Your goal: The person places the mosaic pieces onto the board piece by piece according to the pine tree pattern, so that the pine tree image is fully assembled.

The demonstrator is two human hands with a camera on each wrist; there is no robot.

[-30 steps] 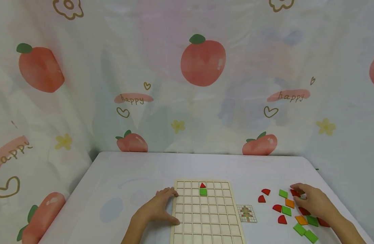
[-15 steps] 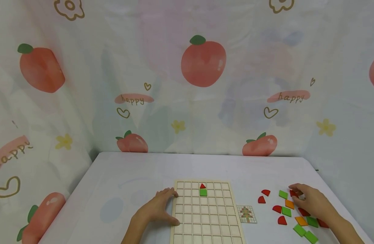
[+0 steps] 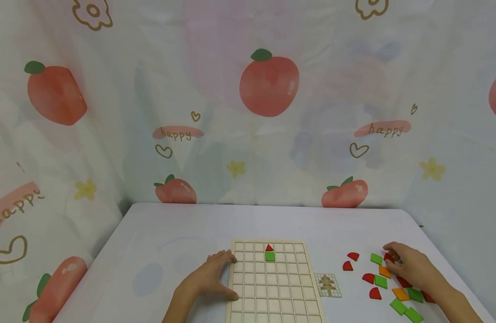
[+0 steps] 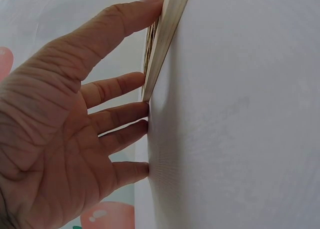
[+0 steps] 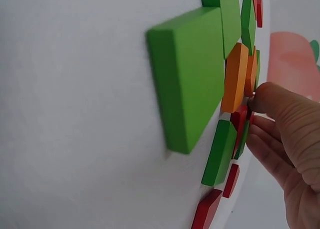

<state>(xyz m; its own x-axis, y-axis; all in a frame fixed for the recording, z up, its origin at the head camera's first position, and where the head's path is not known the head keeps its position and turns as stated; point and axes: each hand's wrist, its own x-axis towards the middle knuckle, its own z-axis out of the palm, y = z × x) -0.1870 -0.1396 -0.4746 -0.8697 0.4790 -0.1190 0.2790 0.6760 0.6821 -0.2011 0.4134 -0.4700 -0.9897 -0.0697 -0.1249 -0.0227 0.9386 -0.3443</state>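
Note:
My left hand [image 3: 207, 276] lies at the left edge of a pale wooden grid board [image 3: 284, 292]. In the left wrist view, its thumb touches the board's rim [image 4: 172, 24] and the other fingers are spread and straight. A red triangle [image 3: 269, 247] sits in the board's top row, a green square tile [image 3: 269, 256] directly below it. On the right, among loose tiles, my right hand [image 3: 413, 267] pinches a small red tile [image 3: 388, 257] between thumb and fingers. The fingers partly cover that tile, so its full shape is hidden.
A small card with a tree pattern [image 3: 328, 285] lies against the board's right side. Several red quarter-round tiles [image 3: 375, 294], green tiles [image 3: 398, 306] and orange tiles [image 3: 401, 294] lie flat around the right hand. A printed curtain [image 3: 268, 148] hangs behind the white table [image 3: 183, 224].
The right hand has shifted slightly left, and the red tile at its fingertips has moved left with it. My left hand and the tiles on the board stay in place.

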